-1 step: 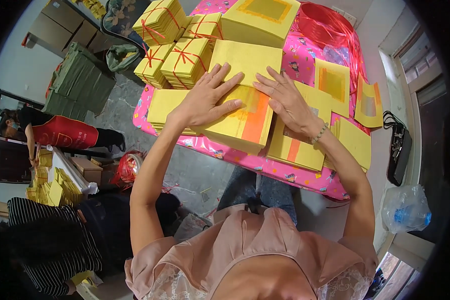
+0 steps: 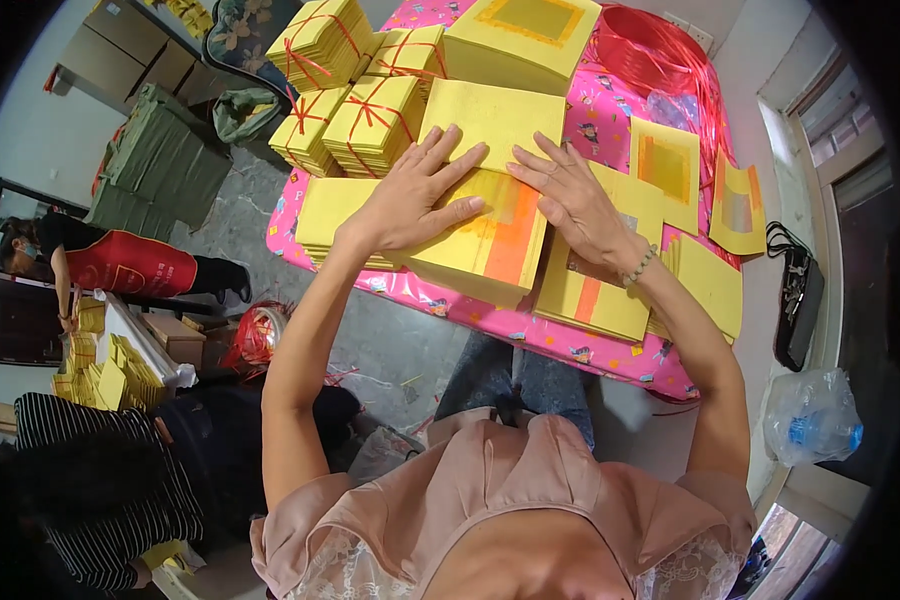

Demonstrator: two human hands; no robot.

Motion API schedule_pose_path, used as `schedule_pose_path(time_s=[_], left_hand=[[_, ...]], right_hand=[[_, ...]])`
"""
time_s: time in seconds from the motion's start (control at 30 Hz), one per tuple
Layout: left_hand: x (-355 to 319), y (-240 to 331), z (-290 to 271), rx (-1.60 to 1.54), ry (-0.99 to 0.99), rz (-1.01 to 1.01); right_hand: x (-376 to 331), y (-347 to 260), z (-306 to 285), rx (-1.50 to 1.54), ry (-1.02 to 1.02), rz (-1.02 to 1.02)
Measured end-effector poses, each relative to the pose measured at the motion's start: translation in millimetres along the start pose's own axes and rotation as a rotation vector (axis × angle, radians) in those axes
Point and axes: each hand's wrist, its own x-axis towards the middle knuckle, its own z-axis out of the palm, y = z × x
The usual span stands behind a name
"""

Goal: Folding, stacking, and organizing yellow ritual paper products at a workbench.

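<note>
Both hands rest on a thick stack of yellow paper point(image 2: 450, 262) near the front of the table. My left hand point(image 2: 420, 195) lies flat across it, fingers spread, thumb pointing right. Fingers of my right hand point(image 2: 570, 200) are stretched out too, their tips at the stack's right part by an orange band, the palm over a neighbouring yellow pile point(image 2: 610, 300). A plain yellow sheet point(image 2: 495, 115) extends beyond my fingertips. At the far left stand several paper bundles point(image 2: 370, 125) tied with red string.
Pink patterned cloth point(image 2: 610, 110) covers the table. A tall yellow stack point(image 2: 520, 50) and coiled red string point(image 2: 650, 50) sit at the back. Loose yellow sheets point(image 2: 665, 170) lie right. A person in a red apron point(image 2: 130, 265) and another in a striped top point(image 2: 120, 480) are at left.
</note>
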Motion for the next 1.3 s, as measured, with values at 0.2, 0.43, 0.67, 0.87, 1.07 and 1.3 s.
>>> schedule_pose_path(time_s=[0.2, 0.43, 0.67, 0.87, 1.07, 1.3], left_hand=[[-1.5, -14.0, 5.0, -0.133, 0.048, -0.004], [-7.1, -25.0, -2.0, -0.707, 0.301, -0.115], [-15.7, -26.1, -4.4, -0.655, 0.572, -0.377], [-23.0, -21.9, -8.2, -0.828, 0.484, -0.599], [-40.9, -19.6, -10.4, -0.993, 0.473, -0.62], [-68.3, -12.0, -7.9, -1.289, 0.623, -0.458]], right_hand=[[9.5, -10.4, -14.1, -0.044, -0.061, 0.028], [24.2, -13.2, -20.4, -0.184, 0.09, 0.007], [26.3, -6.6, -11.9, -0.378, 0.279, -0.185], [27.3, -36.1, -6.3, -0.383, 0.375, -0.227], [24.2, -87.1, 11.0, -0.312, 0.341, -0.321], [13.6, -108.2, -2.6, -0.125, 0.468, -0.248]])
